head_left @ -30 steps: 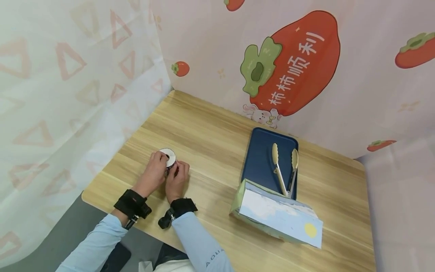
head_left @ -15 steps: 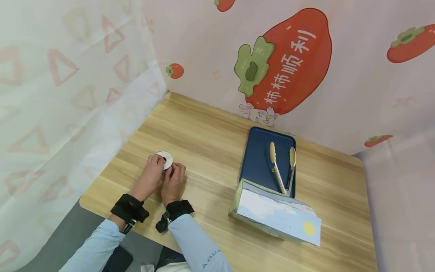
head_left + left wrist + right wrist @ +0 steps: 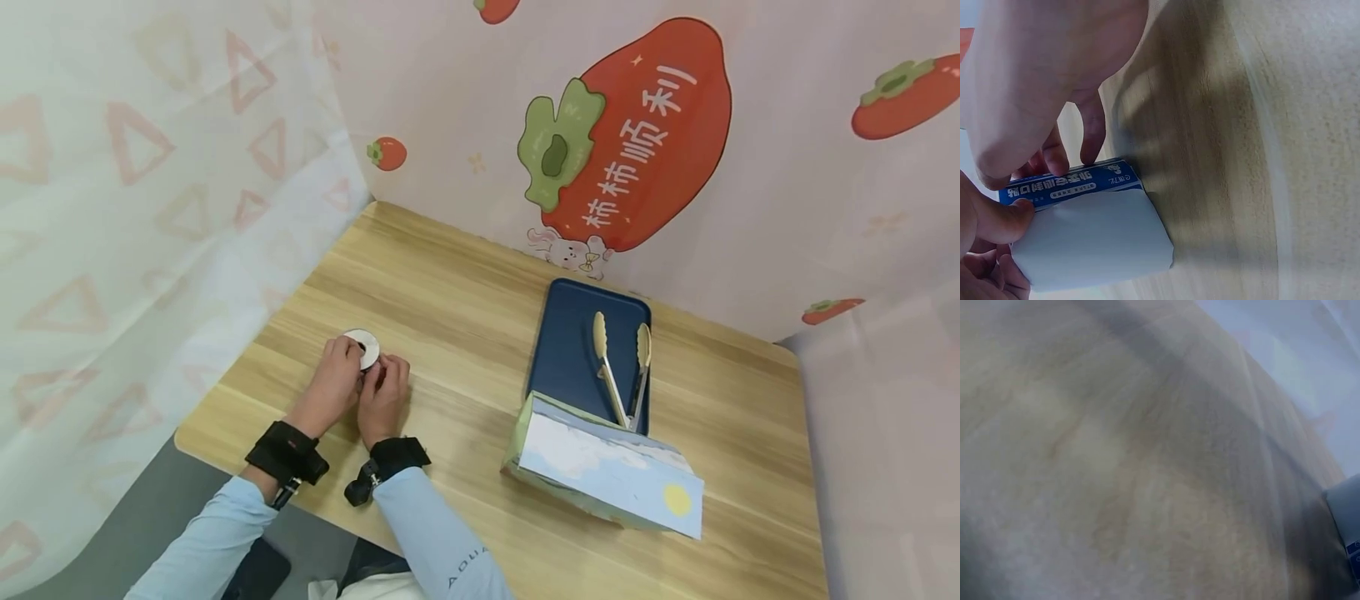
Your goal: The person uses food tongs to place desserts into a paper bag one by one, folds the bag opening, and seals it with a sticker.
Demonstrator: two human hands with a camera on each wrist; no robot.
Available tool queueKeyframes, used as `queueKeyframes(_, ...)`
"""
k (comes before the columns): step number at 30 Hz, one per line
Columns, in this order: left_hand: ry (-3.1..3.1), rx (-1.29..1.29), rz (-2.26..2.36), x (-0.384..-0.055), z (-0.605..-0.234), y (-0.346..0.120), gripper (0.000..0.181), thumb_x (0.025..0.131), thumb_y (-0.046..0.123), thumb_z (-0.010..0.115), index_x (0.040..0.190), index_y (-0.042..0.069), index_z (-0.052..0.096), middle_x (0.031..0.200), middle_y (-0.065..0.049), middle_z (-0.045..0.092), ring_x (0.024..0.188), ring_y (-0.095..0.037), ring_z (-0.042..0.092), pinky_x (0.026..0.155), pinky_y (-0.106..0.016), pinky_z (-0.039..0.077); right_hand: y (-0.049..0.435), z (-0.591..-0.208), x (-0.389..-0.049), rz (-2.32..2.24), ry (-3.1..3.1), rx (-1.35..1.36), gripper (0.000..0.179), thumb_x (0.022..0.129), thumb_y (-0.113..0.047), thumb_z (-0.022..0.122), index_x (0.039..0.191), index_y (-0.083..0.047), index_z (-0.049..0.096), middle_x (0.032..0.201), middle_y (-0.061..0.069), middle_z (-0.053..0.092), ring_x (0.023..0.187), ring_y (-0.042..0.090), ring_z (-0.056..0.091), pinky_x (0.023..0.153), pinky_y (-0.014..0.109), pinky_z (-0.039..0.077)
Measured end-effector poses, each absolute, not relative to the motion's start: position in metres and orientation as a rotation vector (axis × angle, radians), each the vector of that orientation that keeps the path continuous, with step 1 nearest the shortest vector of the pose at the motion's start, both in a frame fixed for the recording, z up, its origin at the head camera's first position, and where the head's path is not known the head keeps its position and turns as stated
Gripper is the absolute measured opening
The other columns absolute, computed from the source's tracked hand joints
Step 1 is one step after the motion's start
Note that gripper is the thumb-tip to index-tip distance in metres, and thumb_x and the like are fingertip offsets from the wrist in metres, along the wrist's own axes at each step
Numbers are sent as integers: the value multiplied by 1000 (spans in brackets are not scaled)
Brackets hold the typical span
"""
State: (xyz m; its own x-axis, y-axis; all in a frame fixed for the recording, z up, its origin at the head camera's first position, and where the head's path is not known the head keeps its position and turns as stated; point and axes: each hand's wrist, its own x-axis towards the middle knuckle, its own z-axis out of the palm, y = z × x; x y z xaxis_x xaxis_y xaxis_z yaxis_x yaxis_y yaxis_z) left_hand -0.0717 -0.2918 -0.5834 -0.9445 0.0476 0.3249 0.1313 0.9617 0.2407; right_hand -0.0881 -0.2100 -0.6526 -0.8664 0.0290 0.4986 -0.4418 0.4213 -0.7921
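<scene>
A roll of blue-and-white stickers (image 3: 370, 351) stands near the table's left side, its white flat face and dark core hole visible from above. My left hand (image 3: 334, 385) grips the roll from the left, fingers at the core. From the near right, my right hand (image 3: 384, 402) pinches at its edge. In the left wrist view, white backing covers much of the sticker roll (image 3: 1094, 240), below a blue printed strip. The right hand's thumb (image 3: 1007, 219) presses beside that strip. Only a corner of the roll (image 3: 1342, 509) enters the right wrist view, where no fingers are discernible.
On the wooden table (image 3: 450, 333), a dark blue tray (image 3: 570, 333) lies to the right, bearing tongs (image 3: 612, 379) with beige tips. A box-like piece with a painted sky (image 3: 600, 462) stands before it, overlapping the tray's near end. Printed cloth walls border the back and sides.
The head view shifted slightly, then steadied. Both hands stay on the sticker roll, with only small finger movements and a slight shift of the roll.
</scene>
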Motion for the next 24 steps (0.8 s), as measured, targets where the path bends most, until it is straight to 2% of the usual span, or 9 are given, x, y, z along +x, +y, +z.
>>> queueKeyframes(7, -2802, -123, -417, -73, -583, -292, 31, 77, -11, 71, 102, -21, 58, 104, -32, 53, 96, -45, 51, 85, -49, 49, -209, -652, -87, 1404, -2245, 390, 13, 100, -5, 54, 110, 0, 62, 112, 13, 55, 98, 20, 62, 82, 20, 54)
queueKeyframes(12, -2805, -146, -431, -74, -584, -293, 31, 78, -11, 71, 103, -22, 57, 106, -32, 52, 98, -45, 50, 87, -50, 49, -212, -652, -90, 1276, -2226, 401, 10, 99, -1, 55, 107, 1, 60, 106, 12, 54, 94, 20, 60, 81, 22, 53)
queueKeyframes(18, -2795, -144, -379, -75, -585, -292, 34, 75, -12, 71, 104, -22, 56, 104, -32, 53, 98, -45, 51, 89, -50, 48, -211, -650, -96, 1326, -2271, 369, 10, 103, -7, 49, 100, -4, 59, 100, 9, 53, 91, 18, 57, 78, 23, 51)
queueKeyframes(24, -2774, -119, -360, -71, -583, -288, 33, 72, -12, 72, 101, -21, 58, 101, -31, 54, 92, -45, 51, 85, -49, 47, -206, -654, -91, 1387, -2248, 392, 15, 102, -8, 51, 109, -3, 64, 108, 10, 59, 98, 20, 63, 83, 28, 55)
